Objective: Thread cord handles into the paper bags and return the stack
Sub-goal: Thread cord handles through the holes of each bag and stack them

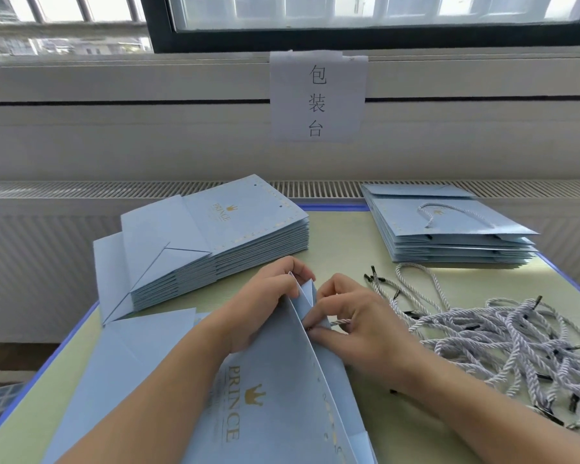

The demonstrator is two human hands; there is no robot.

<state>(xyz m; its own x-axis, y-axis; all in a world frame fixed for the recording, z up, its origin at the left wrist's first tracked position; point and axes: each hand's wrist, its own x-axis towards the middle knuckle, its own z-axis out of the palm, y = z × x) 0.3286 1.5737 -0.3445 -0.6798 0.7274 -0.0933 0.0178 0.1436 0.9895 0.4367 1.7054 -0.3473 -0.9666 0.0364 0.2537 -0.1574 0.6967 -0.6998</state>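
A light blue paper bag (pixel 275 390) printed PRINCE lies flat before me, its top edge lifted. My left hand (pixel 265 303) grips that raised top edge near the corner. My right hand (pixel 349 319) pinches a white twisted cord (pixel 340 322) at the bag's edge, beside the left hand. The cord's tip is hidden between the fingers and the paper. A pile of loose cord handles (pixel 516 336) with black tips lies to the right.
A stack of flat bags without handles (pixel 221 236) sits at the back left. A second stack with a cord handle on top (pixel 449 229) sits at the back right. The green table (pixel 399 426) has a blue edge. A paper sign (pixel 317 95) hangs on the wall.
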